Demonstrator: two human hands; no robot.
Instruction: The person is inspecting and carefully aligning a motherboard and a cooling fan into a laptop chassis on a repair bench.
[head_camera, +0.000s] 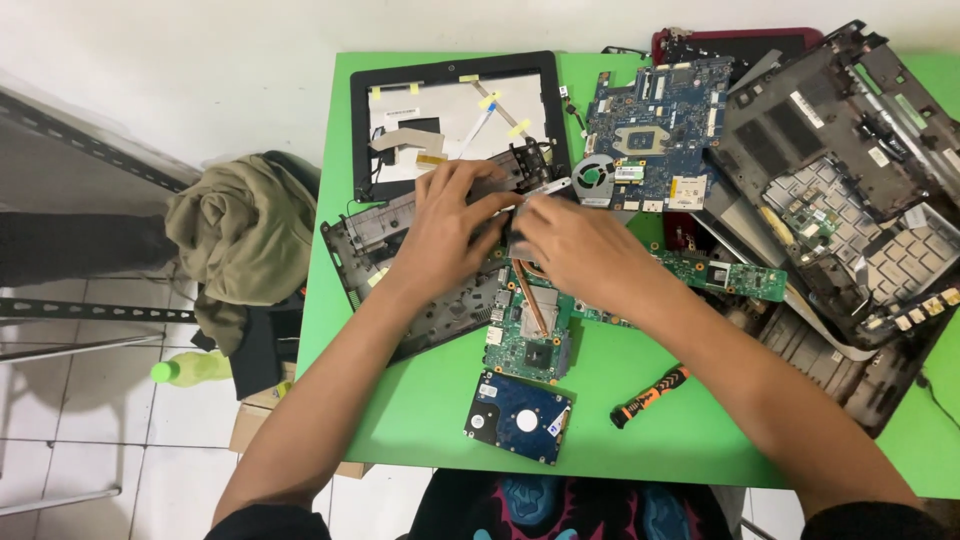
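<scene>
1. Between both hands, just past the near fingertips: small grey metal part (514, 222), held low over the far end of the green circuit board (530, 335).
2. Left hand (450, 225): fingers bent and narrow, closed on the small grey metal part from the left, heel of the palm resting on the black laptop base (415, 305).
3. Right hand (580, 250): back turned up, fingers curled toward the same part and hidden beneath; cannot tell how firmly closed.
4. Under the right hand's wrist side: copper heat pipe (540, 305), running along the green circuit board toward the part.
5. Judged as the step in hand: freeing or fitting that part at the board's far edge, both hands close together.
6. Judged as the need for any further move: a steady left hand as anchor, small careful force from the right, no twisting of the copper heat pipe.
7. Nearer the body than both hands: blue hard drive (518, 417); to the right of it, orange-and-black screwdriver (650, 393), apart from either hand on the green table (400, 420).
8. Beyond the hands: black screen bezel (360, 120) on the left, blue mainboard (655, 130) with fan (595, 178) on the right.
</scene>
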